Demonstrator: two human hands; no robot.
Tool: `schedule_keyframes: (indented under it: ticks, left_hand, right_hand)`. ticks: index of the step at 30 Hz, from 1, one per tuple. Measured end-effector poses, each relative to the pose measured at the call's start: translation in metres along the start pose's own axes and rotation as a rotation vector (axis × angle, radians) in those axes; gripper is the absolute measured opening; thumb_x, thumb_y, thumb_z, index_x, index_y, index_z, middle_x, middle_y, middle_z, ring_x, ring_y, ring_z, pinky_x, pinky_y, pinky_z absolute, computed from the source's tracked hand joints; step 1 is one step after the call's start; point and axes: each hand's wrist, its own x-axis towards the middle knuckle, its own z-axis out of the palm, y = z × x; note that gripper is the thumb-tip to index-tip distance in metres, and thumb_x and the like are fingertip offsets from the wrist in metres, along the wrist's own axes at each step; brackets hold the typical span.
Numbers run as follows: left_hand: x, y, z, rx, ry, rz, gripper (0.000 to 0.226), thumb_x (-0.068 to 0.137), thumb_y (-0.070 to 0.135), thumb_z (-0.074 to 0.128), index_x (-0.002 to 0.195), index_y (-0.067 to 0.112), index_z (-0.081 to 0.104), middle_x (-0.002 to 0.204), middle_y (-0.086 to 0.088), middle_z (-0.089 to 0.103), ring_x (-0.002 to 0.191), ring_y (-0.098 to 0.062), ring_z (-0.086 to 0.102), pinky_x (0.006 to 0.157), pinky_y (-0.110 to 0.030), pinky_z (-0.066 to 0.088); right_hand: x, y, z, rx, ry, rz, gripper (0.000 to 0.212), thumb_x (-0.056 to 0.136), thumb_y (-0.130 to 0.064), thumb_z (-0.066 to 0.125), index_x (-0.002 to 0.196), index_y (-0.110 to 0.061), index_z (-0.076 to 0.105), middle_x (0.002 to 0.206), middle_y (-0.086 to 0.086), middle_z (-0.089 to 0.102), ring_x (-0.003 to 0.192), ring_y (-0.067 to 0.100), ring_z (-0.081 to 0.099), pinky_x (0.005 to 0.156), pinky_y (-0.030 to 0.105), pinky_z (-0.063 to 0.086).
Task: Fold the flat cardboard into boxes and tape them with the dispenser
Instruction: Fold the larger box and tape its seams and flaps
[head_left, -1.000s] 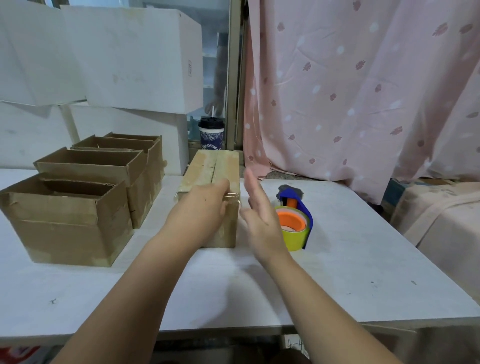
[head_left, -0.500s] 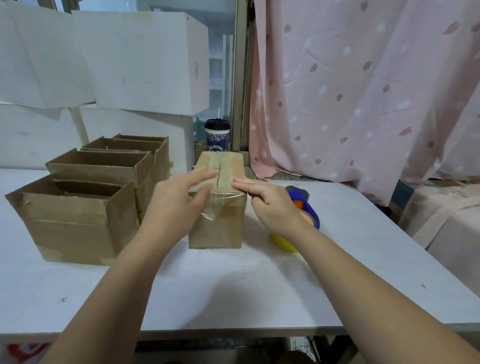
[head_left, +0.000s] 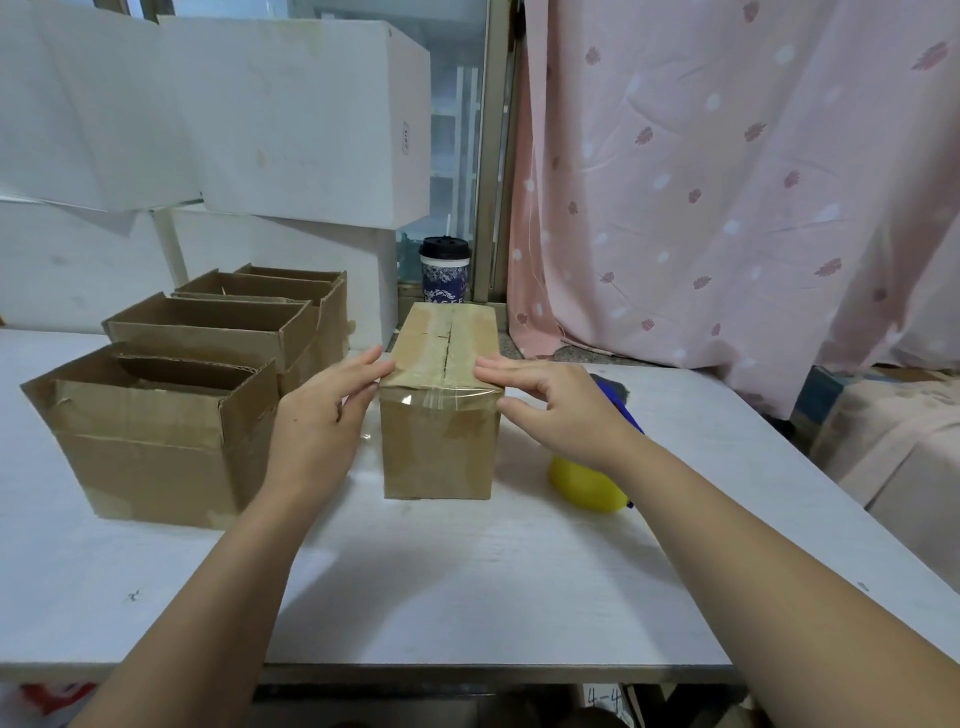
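With straight, close-set fingers my left hand and right hand press the near top corners of the box, whose length runs away between them.

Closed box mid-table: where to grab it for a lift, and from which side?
I'd take the closed box by its two long side walls, one hand from each side. It is narrow, with flat upright walls; the taped top offers no edge. The left hand and right hand flank its near end. The tape dispenser lies close on the right.
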Motion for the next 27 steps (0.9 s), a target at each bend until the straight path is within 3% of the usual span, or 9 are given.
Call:
schedule_keyframes:
  ticks: [4, 10, 11, 13, 15, 19, 23, 25, 27]
  left_hand:
    - [0.000, -0.006, -0.001, -0.009, -0.040, 0.048, 0.039, 0.093, 0.005, 0.055, 0.122, 0.031, 0.057, 0.121, 0.032, 0.050, 0.120, 0.013, 0.043, 0.101, -0.007, 0.032]
    - [-0.004, -0.015, -0.004, -0.017, -0.076, 0.095, 0.036, 0.094, 0.016, 0.055, 0.127, 0.029, 0.055, 0.126, 0.031, 0.049, 0.116, 0.019, 0.044, 0.095, -0.005, 0.036]
    - [-0.005, -0.016, -0.002, -0.007, -0.073, 0.106, 0.035, 0.094, 0.018, 0.055, 0.127, 0.029, 0.056, 0.127, 0.032, 0.047, 0.108, 0.020, 0.049, 0.090, -0.006, 0.041]
    - [-0.005, -0.016, 0.002, 0.033, -0.074, 0.116, 0.033, 0.093, 0.019, 0.055, 0.125, 0.026, 0.059, 0.129, 0.036, 0.043, 0.071, 0.014, 0.055, 0.067, -0.017, 0.048]
    - [-0.006, -0.018, 0.009, 0.064, -0.078, 0.125, 0.028, 0.094, 0.017, 0.054, 0.121, 0.021, 0.059, 0.130, 0.037, 0.041, 0.055, 0.006, 0.049, 0.057, -0.021, 0.040]
    - [-0.005, -0.022, 0.014, 0.054, -0.085, 0.106, 0.026, 0.095, 0.018, 0.050, 0.120, 0.018, 0.055, 0.128, 0.037, 0.041, 0.064, -0.004, 0.057, 0.068, -0.015, 0.042]
    - [-0.004, -0.021, 0.016, 0.020, -0.089, 0.115, 0.026, 0.096, 0.018, 0.048, 0.120, 0.022, 0.053, 0.129, 0.024, 0.049, 0.093, -0.015, 0.059, 0.080, -0.015, 0.046]
    - [-0.005, -0.021, 0.017, 0.010, -0.072, 0.107, 0.026, 0.095, 0.012, 0.050, 0.117, 0.026, 0.053, 0.127, 0.028, 0.050, 0.090, -0.019, 0.060, 0.076, -0.012, 0.047]
    - [-0.005, -0.021, 0.019, -0.016, -0.051, 0.086, 0.025, 0.094, 0.011, 0.051, 0.111, 0.029, 0.053, 0.120, 0.042, 0.050, 0.074, -0.031, 0.061, 0.071, -0.025, 0.050]
  right_hand:
    - [0.000, 0.009, 0.004, 0.028, 0.015, -0.016, 0.039, 0.094, -0.004, 0.055, 0.131, -0.014, 0.056, 0.141, -0.006, 0.049, 0.136, 0.002, 0.036, 0.115, 0.022, 0.025]
    - [0.002, 0.022, 0.012, 0.065, 0.082, -0.055, 0.034, 0.095, -0.010, 0.056, 0.128, -0.019, 0.060, 0.130, -0.019, 0.049, 0.127, -0.014, 0.033, 0.106, 0.005, 0.021]
    - [0.002, 0.024, 0.015, 0.070, 0.105, -0.062, 0.033, 0.095, -0.010, 0.057, 0.127, -0.018, 0.061, 0.129, -0.019, 0.050, 0.127, -0.014, 0.033, 0.106, 0.004, 0.022]
    - [0.003, 0.026, 0.020, 0.085, 0.158, -0.071, 0.031, 0.095, -0.010, 0.057, 0.125, -0.016, 0.063, 0.128, -0.017, 0.052, 0.126, -0.014, 0.034, 0.105, 0.005, 0.023]
    - [0.003, 0.028, 0.027, 0.093, 0.226, -0.081, 0.029, 0.094, -0.009, 0.058, 0.122, -0.015, 0.065, 0.128, -0.012, 0.056, 0.125, -0.014, 0.035, 0.104, 0.004, 0.024]
    - [0.002, 0.031, 0.039, 0.079, 0.338, -0.130, 0.027, 0.093, -0.008, 0.060, 0.119, -0.011, 0.066, 0.126, -0.011, 0.056, 0.126, -0.012, 0.035, 0.104, 0.005, 0.025]
    - [0.003, 0.033, 0.052, 0.060, 0.453, -0.176, 0.026, 0.090, -0.004, 0.061, 0.115, -0.007, 0.067, 0.120, -0.010, 0.058, 0.124, -0.006, 0.041, 0.103, 0.006, 0.028]
    - [0.005, 0.033, 0.058, 0.078, 0.517, -0.174, 0.025, 0.088, -0.003, 0.061, 0.112, -0.006, 0.068, 0.118, -0.008, 0.061, 0.122, -0.003, 0.045, 0.103, 0.009, 0.031]
    - [0.006, 0.031, 0.063, 0.109, 0.555, -0.163, 0.023, 0.088, -0.004, 0.062, 0.110, -0.007, 0.069, 0.116, -0.007, 0.062, 0.122, -0.001, 0.047, 0.104, 0.011, 0.032]
